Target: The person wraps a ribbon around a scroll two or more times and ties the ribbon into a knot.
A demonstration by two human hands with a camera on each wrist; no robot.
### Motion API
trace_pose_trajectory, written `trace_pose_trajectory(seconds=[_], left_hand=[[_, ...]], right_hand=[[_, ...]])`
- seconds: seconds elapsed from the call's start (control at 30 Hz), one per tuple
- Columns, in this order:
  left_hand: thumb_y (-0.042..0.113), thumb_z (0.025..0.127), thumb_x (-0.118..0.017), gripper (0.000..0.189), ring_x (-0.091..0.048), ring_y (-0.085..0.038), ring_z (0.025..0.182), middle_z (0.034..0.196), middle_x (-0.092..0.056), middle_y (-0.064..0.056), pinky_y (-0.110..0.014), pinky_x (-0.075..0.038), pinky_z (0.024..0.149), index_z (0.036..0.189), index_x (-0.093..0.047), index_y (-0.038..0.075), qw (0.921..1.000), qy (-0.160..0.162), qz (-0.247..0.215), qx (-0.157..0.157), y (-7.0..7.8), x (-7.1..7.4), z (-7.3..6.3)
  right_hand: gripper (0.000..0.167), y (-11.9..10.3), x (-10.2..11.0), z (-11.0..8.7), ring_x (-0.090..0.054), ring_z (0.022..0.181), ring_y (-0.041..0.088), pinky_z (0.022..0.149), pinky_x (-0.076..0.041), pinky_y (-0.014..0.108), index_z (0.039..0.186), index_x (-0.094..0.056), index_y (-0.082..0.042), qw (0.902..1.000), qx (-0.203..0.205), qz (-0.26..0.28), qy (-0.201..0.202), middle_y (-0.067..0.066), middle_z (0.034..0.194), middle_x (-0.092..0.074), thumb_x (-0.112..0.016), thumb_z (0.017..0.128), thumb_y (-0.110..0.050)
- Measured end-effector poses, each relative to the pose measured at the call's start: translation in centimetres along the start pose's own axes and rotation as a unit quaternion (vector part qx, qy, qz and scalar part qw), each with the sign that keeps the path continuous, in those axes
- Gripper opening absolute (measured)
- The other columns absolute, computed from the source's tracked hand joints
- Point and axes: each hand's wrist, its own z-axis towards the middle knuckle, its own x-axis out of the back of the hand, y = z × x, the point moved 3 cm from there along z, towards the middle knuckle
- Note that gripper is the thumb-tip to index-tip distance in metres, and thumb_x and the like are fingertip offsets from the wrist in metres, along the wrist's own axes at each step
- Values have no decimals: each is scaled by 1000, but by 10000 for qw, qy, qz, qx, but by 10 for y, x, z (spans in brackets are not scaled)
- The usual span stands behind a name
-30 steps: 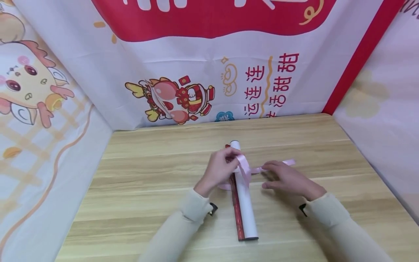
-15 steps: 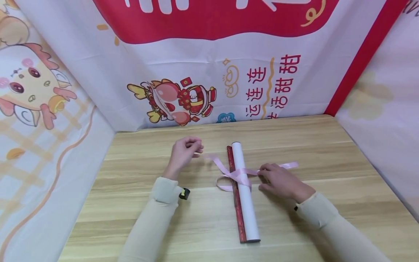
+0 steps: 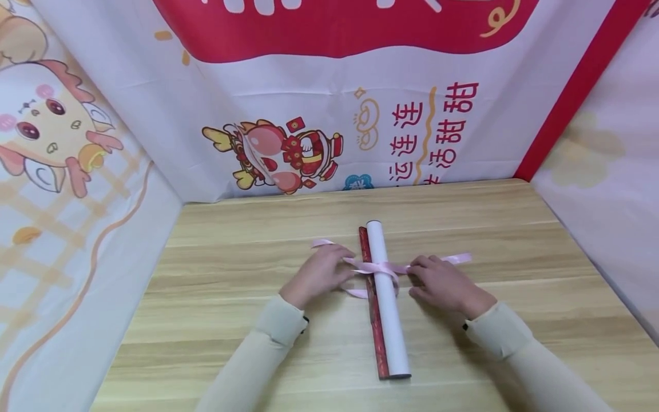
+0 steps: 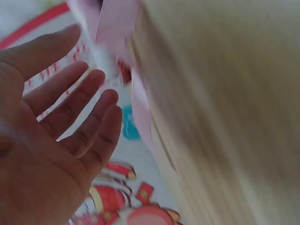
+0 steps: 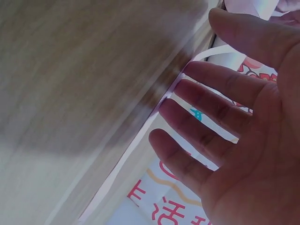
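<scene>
A white rolled-up tube (image 3: 391, 326) with a red patterned strip (image 3: 378, 343) along its left side lies lengthwise on the table. Pink ribbon (image 3: 380, 268) crosses over its upper half, with a loop and a loose end on the left and a tail on the right. My left hand (image 3: 320, 274) is at the left part of the ribbon; in the left wrist view its fingers (image 4: 96, 124) are spread and relaxed, beside the ribbon (image 4: 117, 23). With nearly straight fingertips, my right hand (image 3: 445, 286) touches the ribbon's right tail (image 5: 117, 173) against the table.
The wooden table (image 3: 216, 332) meets a white printed cloth (image 3: 304, 74) at the back. More printed cloth hangs along the left side (image 3: 62, 229) and the right side (image 3: 607, 229).
My left hand first held ribbon over the tube, then let it fall to the left and drew away. Now it is back at the ribbon's left part. The right hand stays at the right tail.
</scene>
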Motion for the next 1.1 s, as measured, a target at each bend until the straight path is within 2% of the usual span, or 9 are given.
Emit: trace_pose_trajectory(seconds=[0.1, 0.2, 0.3, 0.4, 0.5, 0.57, 0.67, 0.87, 1.1], left_hand=[[21, 93, -81, 36, -63, -27, 127, 131, -73, -7, -44, -49, 114, 127, -74, 10, 9954, -54, 870, -404, 11, -12, 4], [19, 93, -79, 26, -69, -23, 113, 117, -77, -4, -41, -55, 102, 119, -78, 14, 9853, 235, 1574, -623, 15, -18, 7], [14, 94, -75, 14, -73, -22, 97, 103, -79, -2, -40, -59, 86, 106, -79, 15, 9781, 568, 1885, -674, 16, -19, 8], [12, 97, -71, 11, -73, -19, 85, 96, -79, 1, -37, -58, 75, 103, -79, 16, 9813, 566, 1754, -552, 18, -18, 8], [15, 101, -70, 15, -67, -14, 77, 96, -79, 1, -30, -55, 69, 113, -78, 16, 9925, 256, 1168, -248, 19, -14, 7], [16, 103, -69, 20, -64, -12, 75, 97, -78, 1, -25, -53, 68, 121, -76, 14, 9985, 13, 551, -10, 19, -11, 7], [14, 103, -68, 25, -64, -12, 75, 97, -77, -2, -23, -53, 65, 127, -71, 10, 9980, -270, -520, 255, 20, -6, 6], [6, 102, -65, 30, -73, -18, 87, 108, -78, -13, -26, -59, 70, 132, -66, 4, 9739, -382, -2212, 344, 22, -1, 7], [-3, 97, -62, 45, -73, -26, 107, 129, -69, -20, -31, -62, 83, 142, -57, 0, 9295, -318, -3635, 532, 20, 1, 4]], right_hand=[[36, -1, 1, 2, -64, 120, 38, 103, -53, 58, 128, -72, -2, 9999, -22, -88, 69, 16, 130, -69, -76, 96, -21], [23, 0, 2, 9, -69, 109, 32, 96, -57, 54, 118, -77, -6, 9995, -34, -112, 286, 12, 119, -73, -75, 96, -13], [13, 0, 4, 19, -71, 96, 27, 86, -60, 49, 107, -79, -8, 9986, -39, -106, 512, 8, 105, -75, -73, 95, -7], [11, 1, 5, 29, -70, 89, 25, 83, -60, 47, 104, -76, -7, 9989, -129, -2, 451, 6, 98, -74, -72, 94, -6], [8, 3, 3, 36, -69, 85, 22, 82, -60, 46, 103, -74, -8, 9992, -303, 178, 176, 5, 94, -74, -71, 95, -9], [7, 3, 2, 39, -68, 83, 21, 81, -59, 45, 102, -74, -8, 9988, -372, 306, -55, 4, 92, -74, -71, 96, -10], [8, 4, 2, 43, -66, 81, 18, 78, -58, 41, 100, -74, -8, 9971, -433, 528, -341, 3, 89, -72, -69, 99, -13], [12, 6, 9, 43, -58, 77, 17, 71, -51, 33, 97, -72, -7, 9884, -647, 1303, -443, 3, 85, -67, -68, 100, -18], [11, 3, 25, 41, -58, 81, 19, 73, -50, 33, 99, -69, -6, 9787, -732, 1902, -225, 5, 88, -67, -67, 101, -16]])
